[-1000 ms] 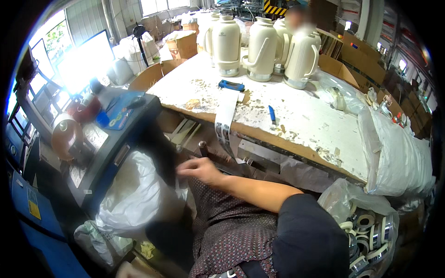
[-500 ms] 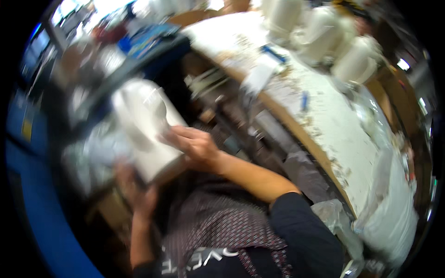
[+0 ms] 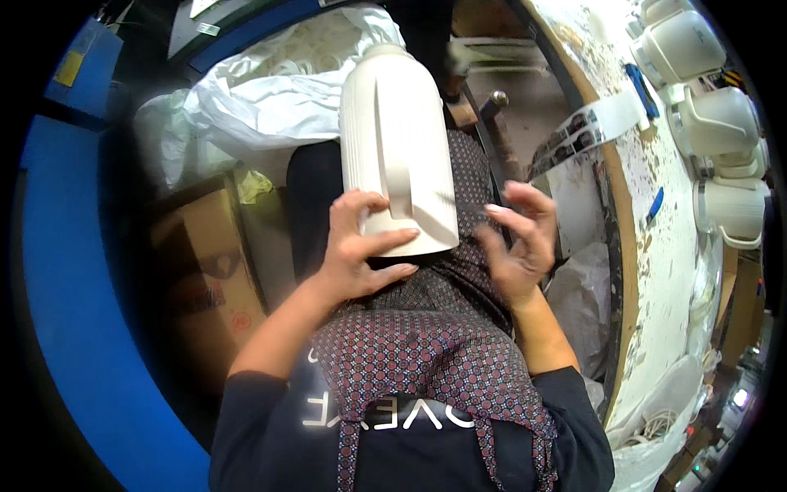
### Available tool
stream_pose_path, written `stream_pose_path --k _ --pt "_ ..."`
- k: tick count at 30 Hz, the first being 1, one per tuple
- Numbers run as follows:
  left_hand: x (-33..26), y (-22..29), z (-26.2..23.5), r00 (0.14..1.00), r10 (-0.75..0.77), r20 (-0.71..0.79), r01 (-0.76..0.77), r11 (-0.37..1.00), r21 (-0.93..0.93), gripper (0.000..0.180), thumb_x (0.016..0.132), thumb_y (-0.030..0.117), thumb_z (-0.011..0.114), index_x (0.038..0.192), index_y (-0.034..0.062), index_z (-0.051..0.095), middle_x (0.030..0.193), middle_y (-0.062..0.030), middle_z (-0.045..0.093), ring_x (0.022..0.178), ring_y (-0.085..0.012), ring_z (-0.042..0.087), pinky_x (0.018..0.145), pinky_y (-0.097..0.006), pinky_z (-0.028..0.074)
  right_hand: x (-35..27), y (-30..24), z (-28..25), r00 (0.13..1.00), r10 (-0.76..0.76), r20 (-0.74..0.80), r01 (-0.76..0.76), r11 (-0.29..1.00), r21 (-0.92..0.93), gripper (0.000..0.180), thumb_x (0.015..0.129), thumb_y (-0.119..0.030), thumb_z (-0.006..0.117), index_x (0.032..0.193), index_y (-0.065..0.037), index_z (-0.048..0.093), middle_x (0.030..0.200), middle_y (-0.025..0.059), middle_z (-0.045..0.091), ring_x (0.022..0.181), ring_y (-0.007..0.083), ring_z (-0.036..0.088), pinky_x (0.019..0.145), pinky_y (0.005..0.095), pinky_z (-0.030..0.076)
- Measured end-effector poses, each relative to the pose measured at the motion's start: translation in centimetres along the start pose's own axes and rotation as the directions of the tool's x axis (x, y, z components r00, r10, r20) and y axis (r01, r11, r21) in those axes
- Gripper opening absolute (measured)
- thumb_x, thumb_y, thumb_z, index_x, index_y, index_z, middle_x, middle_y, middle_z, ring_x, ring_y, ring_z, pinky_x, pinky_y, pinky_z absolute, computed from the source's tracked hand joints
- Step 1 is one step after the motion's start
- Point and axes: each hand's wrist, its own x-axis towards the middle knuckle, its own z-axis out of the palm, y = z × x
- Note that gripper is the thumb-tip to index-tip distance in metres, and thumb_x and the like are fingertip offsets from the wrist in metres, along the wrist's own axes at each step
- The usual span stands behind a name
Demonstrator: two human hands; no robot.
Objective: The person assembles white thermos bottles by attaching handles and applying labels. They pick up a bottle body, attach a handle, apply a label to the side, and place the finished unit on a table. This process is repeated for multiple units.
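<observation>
A cream-white plastic thermos jug body (image 3: pixel 410 123) lies over my lap, its narrow neck pointing away from me and its long handle uppermost. My left hand (image 3: pixel 361 246) grips the wide base end, with thumb and fingers pressed around the rim and the lower end of the handle. To the right of the jug, my right hand (image 3: pixel 520 242) is raised and apart from it, fingers spread and slightly curled, with nothing in them. A patterned apron (image 3: pixel 426 353) lies beneath the jug and my hands.
On my right runs a worn white workbench (image 3: pixel 656 271) with several similar jugs (image 3: pixel 717 123), a blue-handled tool (image 3: pixel 642 90), a small blue cutter (image 3: pixel 656 205) and a label strip (image 3: pixel 586 131) over its edge. White plastic sacking (image 3: pixel 279 107), a cardboard box (image 3: pixel 205 262) and a blue panel (image 3: pixel 74 287) are leftward.
The jug has moved from a tilt on the left to nearly straight over my lap. My left hand has taken its base; my right hand has let go. The view has turned.
</observation>
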Motion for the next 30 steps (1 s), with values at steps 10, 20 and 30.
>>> stream_pose_path --k 10,20,30 --pt "-0.7 0.4 -0.5 0.944 -0.328 0.019 0.327 0.932 -0.155 0.023 0.082 0.023 0.071 0.071 0.0046 0.061 0.072 -0.004 0.054 0.068 -0.02 0.046 0.068 -0.032 0.033 -1.1 -1.8 2.9 0.676 0.598 0.43 -0.734 0.603 0.313 0.007 0.083 -0.007 0.072 0.086 -0.002 0.07 0.079 -0.0022 0.065 0.066 0.0015 0.05 0.06 0.0182 0.04" --pt "-0.9 1.3 -0.4 0.974 -0.221 -0.044 0.225 0.967 0.117 0.019 0.075 0.006 0.07 0.066 0.0033 0.054 0.068 -0.0064 0.047 0.064 -0.0239 0.046 0.063 -0.034 0.033 -1.1 -1.8 3.0 0.734 0.545 0.406 -0.648 0.741 0.177 0.009 0.081 -0.007 0.073 0.084 0.0 0.068 0.072 -0.0003 0.063 0.062 0.0023 0.049 0.055 0.0202 0.04" --pt "-0.2 1.5 -0.5 0.992 -0.116 0.056 0.098 0.96 0.264 0.019 0.076 0.009 0.071 0.069 0.0014 0.055 0.073 -0.0116 0.047 0.074 -0.0317 0.049 0.071 -0.041 0.037 -1.6 -1.4 2.8 0.92 0.31 0.239 -0.341 0.935 0.098 0.012 0.076 -0.013 0.073 0.082 -0.006 0.065 0.077 0.0089 0.062 0.071 0.0227 0.061 0.066 0.0334 0.049"
